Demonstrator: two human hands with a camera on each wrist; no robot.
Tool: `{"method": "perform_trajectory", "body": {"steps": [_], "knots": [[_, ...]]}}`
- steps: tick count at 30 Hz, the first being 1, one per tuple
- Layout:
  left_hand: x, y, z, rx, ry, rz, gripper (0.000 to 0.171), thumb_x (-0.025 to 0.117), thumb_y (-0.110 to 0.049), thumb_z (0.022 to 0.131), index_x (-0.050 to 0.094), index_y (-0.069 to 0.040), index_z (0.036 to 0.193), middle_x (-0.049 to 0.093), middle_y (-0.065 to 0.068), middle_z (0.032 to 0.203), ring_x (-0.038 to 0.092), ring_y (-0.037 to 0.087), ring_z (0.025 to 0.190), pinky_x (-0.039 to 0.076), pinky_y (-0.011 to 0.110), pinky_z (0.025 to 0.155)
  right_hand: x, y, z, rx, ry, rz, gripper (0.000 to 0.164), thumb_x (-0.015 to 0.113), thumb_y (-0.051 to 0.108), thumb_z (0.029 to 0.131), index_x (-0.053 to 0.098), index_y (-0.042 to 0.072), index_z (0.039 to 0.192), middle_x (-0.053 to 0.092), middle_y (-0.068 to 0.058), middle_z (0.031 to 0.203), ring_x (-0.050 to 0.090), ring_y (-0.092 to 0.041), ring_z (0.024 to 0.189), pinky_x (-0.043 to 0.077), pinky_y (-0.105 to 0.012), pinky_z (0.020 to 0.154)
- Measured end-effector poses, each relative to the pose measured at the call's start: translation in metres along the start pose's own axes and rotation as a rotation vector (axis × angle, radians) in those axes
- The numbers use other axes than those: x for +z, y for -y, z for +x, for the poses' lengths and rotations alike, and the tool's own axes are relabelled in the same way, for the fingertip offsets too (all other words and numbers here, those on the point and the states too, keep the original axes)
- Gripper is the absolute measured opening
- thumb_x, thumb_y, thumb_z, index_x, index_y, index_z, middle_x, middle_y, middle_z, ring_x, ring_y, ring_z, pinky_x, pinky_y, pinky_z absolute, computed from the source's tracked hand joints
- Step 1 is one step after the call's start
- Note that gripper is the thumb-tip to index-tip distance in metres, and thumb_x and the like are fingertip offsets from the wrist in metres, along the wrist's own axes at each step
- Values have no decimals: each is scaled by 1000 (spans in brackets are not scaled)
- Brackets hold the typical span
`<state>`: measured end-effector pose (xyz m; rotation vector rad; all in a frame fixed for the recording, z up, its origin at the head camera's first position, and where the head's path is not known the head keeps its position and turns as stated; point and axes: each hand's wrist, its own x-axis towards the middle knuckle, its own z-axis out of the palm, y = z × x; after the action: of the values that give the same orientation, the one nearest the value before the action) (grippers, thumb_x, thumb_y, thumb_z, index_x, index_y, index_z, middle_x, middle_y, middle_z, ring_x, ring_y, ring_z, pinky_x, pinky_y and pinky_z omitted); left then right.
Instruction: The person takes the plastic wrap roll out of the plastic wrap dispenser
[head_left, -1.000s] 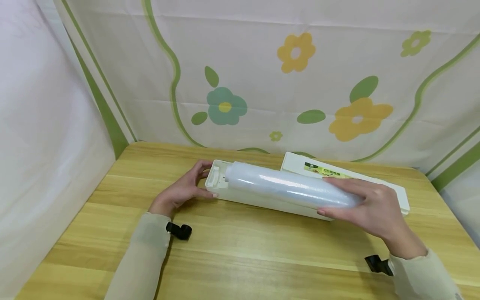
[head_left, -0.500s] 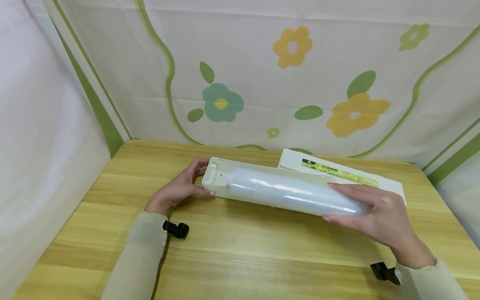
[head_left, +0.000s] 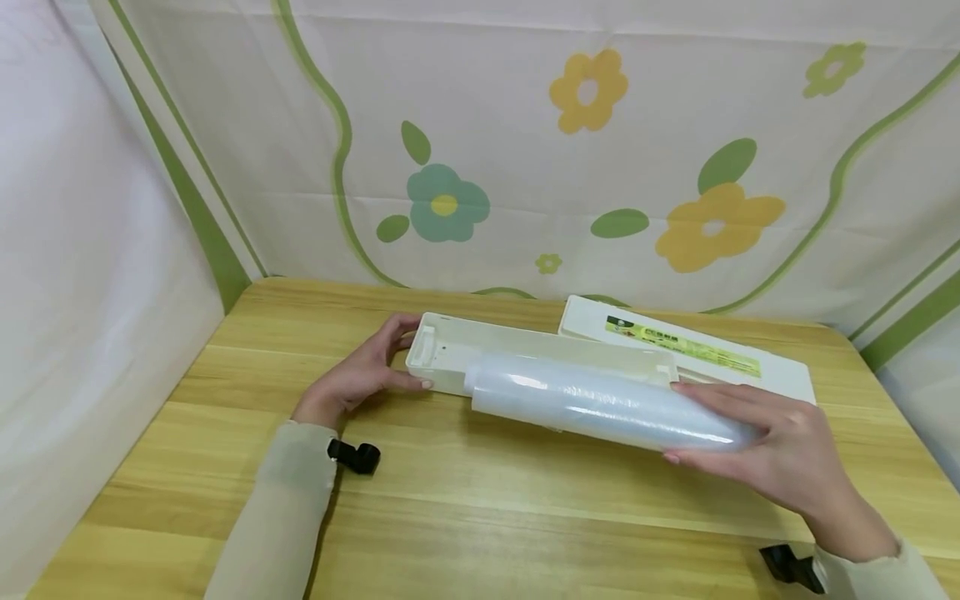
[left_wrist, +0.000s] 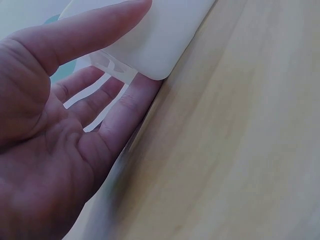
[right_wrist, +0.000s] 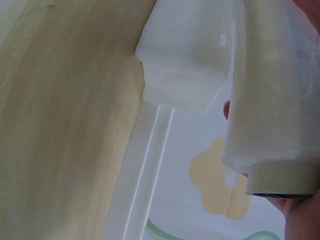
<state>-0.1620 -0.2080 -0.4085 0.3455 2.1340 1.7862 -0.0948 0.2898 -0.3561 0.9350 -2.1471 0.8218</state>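
A thick roll of cling film (head_left: pixel 592 400) is held by its right end in my right hand (head_left: pixel 787 446), thumb on the near side and fingers over the far side. It hangs slanted over the near wall of a long white box (head_left: pixel 442 380), partly covering it. In the right wrist view the roll (right_wrist: pixel 275 95) is apart from the box (right_wrist: pixel 185 45), and its core end sticks out. My left hand (head_left: pixel 360 379) grips the box's left end, thumb in front and fingers behind. The left wrist view shows that thumb against the box end (left_wrist: pixel 160 45).
Behind the box's right part lies a white lid (head_left: pixel 780 379) with a yellow-green label. Both rest on a wooden table (head_left: pixel 487 517). A flower-patterned curtain (head_left: pixel 510 125) hangs along the back edge, and white cloth (head_left: pixel 97 250) hangs at the left.
The cling film roll has moved toward me and to the right with my right hand, from over the box to past its near wall. More of the box's inside shows. My left hand keeps its grip.
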Motion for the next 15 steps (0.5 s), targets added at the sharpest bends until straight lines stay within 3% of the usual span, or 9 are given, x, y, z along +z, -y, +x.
{"method": "perform_trajectory", "body": {"steps": [11,15], "knots": [[-2,3,-1,1,2,-14,93,88,7,81,38,-14,157,42,12,167,42,39,151,55,25,99,-5,-1,-15,8,24,-8,70,91,74,68,88,13,103,85,4,100,62,21,119,41,0,99],[-2,3,1,5,6,-15,92,88,7,82,38,-14,157,42,12,167,42,38,151,55,26,99,-9,-4,-21,21,29,2,70,100,66,59,88,13,102,84,5,100,63,21,117,41,1,97]]}}
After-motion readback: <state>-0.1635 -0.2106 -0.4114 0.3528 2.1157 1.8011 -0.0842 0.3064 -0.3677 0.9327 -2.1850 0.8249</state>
